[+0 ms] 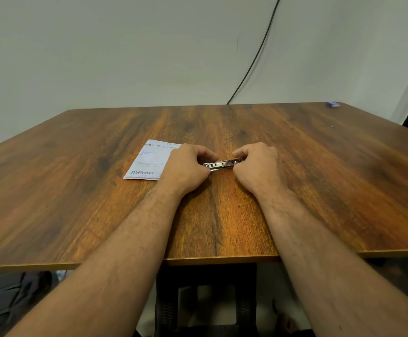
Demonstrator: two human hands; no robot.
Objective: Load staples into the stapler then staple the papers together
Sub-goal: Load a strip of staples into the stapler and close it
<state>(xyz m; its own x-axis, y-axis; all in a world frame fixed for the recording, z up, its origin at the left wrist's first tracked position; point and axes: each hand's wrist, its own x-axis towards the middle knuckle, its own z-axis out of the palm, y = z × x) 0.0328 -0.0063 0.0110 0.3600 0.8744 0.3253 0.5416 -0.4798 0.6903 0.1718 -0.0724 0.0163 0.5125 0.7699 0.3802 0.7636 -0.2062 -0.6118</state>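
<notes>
1 wood-grain table point(295, 190), pale wall point(125, 57), black cable point(258, 57).

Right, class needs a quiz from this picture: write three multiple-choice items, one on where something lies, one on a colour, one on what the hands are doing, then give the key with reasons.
1. Where do the folded white papers with blue and black writing lie?
A. to the left of the left hand
B. at the table's far right corner
C. under the right forearm

2. What colour is the small flat box at the far right corner of the brown wooden table?
A. red
B. blue
C. yellow

3. How is the small silver metal stapler held?
A. it lies untouched
B. by one hand only
C. by both hands, one at each end

Key: 1 A, the papers show beside and partly behind the left hand. 2 B, the box is plainly blue. 3 C, the left hand and the right hand each have curled fingers on an end.
</notes>
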